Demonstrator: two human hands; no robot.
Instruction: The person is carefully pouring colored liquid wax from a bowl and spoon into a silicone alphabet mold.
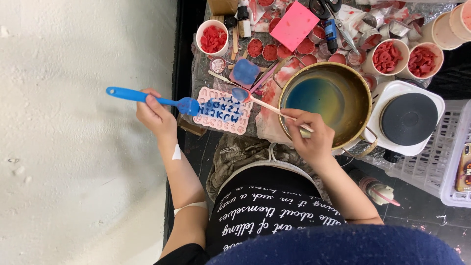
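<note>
My left hand [156,116] grips a blue spatula [147,98] by its handle; the blade rests at the left edge of a pink letter mould [223,112] whose cavities hold blue liquid. My right hand [310,133] holds a pale-handled spoon [260,101], its bowl full of blue liquid above the mould's upper right corner. That hand hovers over the near rim of a brass pot [354,83] with blue-green liquid inside.
A white hot plate [408,118] sits right of the pot. Cups of red pieces [212,38] [388,56], several small red-filled tins [269,51], a pink square mould [294,24], a blue square block [245,72] and scissors crowd the far side. A white basket [441,172] stands at right.
</note>
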